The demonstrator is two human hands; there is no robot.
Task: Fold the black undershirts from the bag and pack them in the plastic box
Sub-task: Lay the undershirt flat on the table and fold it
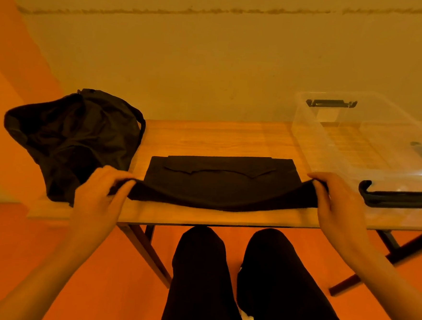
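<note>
Wooden table mid-frame bears one half-folded undershirt. Left hand and right hand pinch its near corners. Plastic box at right looks empty; bag at left.

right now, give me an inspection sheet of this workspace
surface: wooden table, bare wood between the things
job's things: black undershirt partly folded, flat in the middle, its near edge lifted; black bag slumped at the table's left end; clear box at the right end, no shirt in it
clutter: nothing seen
grippers: left hand pinches the undershirt's near left corner; right hand pinches its near right corner
cables: nothing seen
surroundings: plain wall behind the table, orange floor, the person's legs in black trousers at the near edge
</note>
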